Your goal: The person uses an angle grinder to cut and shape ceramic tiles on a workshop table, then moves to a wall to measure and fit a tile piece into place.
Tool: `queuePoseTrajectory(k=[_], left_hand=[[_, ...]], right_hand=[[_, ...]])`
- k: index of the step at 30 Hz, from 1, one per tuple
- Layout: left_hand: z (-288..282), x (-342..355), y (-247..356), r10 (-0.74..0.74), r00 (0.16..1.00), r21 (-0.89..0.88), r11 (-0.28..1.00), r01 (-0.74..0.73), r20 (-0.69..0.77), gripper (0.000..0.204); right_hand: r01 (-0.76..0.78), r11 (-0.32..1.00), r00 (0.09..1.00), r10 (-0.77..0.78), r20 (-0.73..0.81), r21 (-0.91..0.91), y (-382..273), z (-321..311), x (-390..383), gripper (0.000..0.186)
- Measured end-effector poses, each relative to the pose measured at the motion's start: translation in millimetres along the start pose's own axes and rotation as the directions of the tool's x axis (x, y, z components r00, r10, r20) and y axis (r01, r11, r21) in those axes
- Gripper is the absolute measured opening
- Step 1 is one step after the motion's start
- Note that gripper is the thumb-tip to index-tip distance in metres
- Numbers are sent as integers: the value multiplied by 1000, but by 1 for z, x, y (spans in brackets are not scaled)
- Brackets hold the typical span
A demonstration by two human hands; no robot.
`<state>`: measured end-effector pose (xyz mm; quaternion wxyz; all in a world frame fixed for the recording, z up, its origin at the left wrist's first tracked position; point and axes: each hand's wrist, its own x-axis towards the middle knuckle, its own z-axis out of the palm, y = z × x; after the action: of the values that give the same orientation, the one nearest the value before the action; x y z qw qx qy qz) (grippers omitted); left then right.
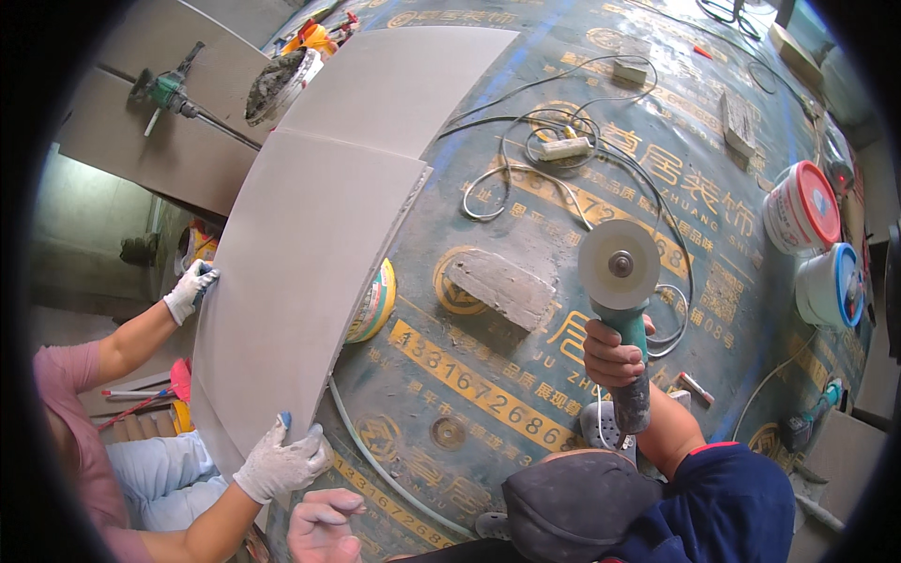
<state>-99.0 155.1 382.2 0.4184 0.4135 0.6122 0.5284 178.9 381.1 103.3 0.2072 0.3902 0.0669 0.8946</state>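
Right of centre, my right hand (615, 355) is wrapped firmly around a green and dark angle grinder (631, 389), its pale round disc (618, 265) pointing toward the top of the frame. At the lower edge, left of centre, my bare left hand (324, 530) is half open, fingers loosely curled, with nothing visible in it. A lower slab (300, 216), large and pale, fills the left of the frame, next to an upper slab (394, 84). A co-worker's white-gloved hands, upper (190, 292) and lower (280, 462), are at its left and bottom edges. A grey block (502, 289) lies mid-frame on the printed floor sheet (422, 253).

I judge the work to be mid-handling: grinder in hand, slab attended, but the disc well apart from it. I see no cut line, so grinding seems left to do; I cannot tell whether the disc spins.
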Motion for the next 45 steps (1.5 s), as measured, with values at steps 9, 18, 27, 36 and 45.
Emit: queuePoseTrajectory(k=[9, 18, 27, 36, 45], left_hand=[[-22, -22, -11, 38, 993, 43, 999, -33, -115, 31], [-6, -16, -11, 12, 972, 480, 871, 105, -234, 25], [-71, -31, -17, 271, 889, 766, 631, 125, -368, 11], [-130, -90, -86, 321, 437, 468, 836, 286, -840, 14], [-161, -120, -124, 220, 296, 299, 919, 257, -930, 17]], right_hand=[[6, 1000, 1000, -7, -21, -31, 1, 0, -8, 53], [-9, 983, 1000, 6, -19, -183, -16, 9, -9, 60], [-228, 618, 863, -231, -450, -752, -17, 31, -23, 74], [-762, -151, 619, -453, -642, -629, 78, -8, 22, 52], [-363, -679, 932, -270, -242, -638, 161, -110, 34, 62]])
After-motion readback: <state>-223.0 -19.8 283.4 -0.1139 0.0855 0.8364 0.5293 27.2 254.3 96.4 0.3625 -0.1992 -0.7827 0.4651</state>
